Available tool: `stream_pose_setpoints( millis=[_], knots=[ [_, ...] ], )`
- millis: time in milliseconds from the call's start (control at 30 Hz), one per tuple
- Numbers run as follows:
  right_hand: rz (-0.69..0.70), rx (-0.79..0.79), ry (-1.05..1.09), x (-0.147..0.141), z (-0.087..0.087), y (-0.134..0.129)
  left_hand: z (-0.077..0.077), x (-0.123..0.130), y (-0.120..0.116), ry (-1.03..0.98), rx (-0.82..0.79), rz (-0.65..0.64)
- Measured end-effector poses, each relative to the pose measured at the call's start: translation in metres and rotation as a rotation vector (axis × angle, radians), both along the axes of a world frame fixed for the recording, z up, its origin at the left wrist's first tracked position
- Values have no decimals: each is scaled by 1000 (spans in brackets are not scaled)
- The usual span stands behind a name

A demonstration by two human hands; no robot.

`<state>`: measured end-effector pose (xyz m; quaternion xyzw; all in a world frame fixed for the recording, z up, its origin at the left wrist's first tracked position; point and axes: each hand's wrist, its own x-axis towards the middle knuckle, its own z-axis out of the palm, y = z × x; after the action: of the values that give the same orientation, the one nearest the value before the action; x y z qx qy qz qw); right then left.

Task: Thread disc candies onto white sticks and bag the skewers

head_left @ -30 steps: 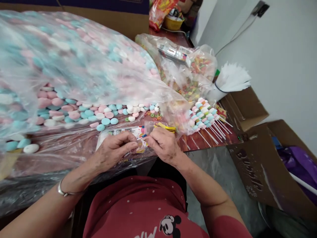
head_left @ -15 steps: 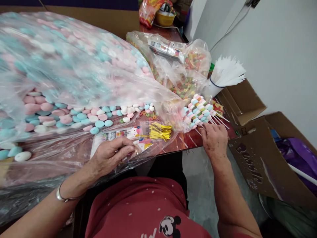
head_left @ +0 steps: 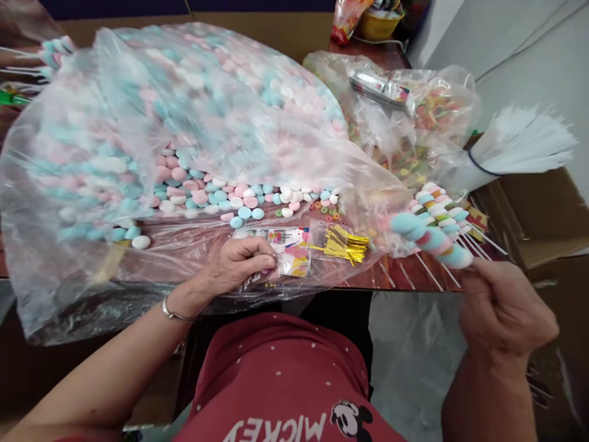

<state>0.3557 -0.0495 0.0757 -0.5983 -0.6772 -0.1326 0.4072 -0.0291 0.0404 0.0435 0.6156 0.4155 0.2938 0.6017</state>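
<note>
Raised over the table's right front edge, my right hand (head_left: 504,307) is closed on a candy skewer (head_left: 430,240) strung with blue, pink and white pieces, which points left. Behind it more candy skewers (head_left: 442,209) lie stacked, their white sticks toward the front. My left hand (head_left: 239,264) has thumb and fingers pressed together at the printed plastic packets (head_left: 294,248); it seems to pinch a packet's edge. Gold twist ties (head_left: 347,244) lie just right of the packets. A large clear bag (head_left: 207,123) of pink, blue and white candies spreads behind my left hand.
At the right, a container (head_left: 473,166) holds many white sticks, beside cardboard boxes (head_left: 547,209). Bags of small colored rings (head_left: 405,153) lie behind the skewers. A yellow basket (head_left: 380,26) stands farther back. More skewers (head_left: 55,55) show at the upper left, near part of another person's arm.
My right hand has lifted a candy skewer off the stack and moved right and toward me. My left hand stays by the packets. The view has shifted left.
</note>
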Motion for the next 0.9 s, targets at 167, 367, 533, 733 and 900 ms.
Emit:
stream_pose_setpoints(
  millis=[167, 367, 533, 733, 900],
  knots=[
    [304, -27, -180, -46, 8, 16, -2, -2, -3, -81, -181, -10],
    [344, -59, -362, -61, 8, 29, 1, -2, -3, -116, -241, -24],
    [373, 31, -445, -65, 8, 30, 3, -1, -2, -75, -223, 1],
    [432, 79, -513, -61, 12, 26, 7, -2, 2, 75, -240, -59],
    [501, -5, -500, -56, 16, 30, 2, -7, 8, 125, -207, -148]
  ],
)
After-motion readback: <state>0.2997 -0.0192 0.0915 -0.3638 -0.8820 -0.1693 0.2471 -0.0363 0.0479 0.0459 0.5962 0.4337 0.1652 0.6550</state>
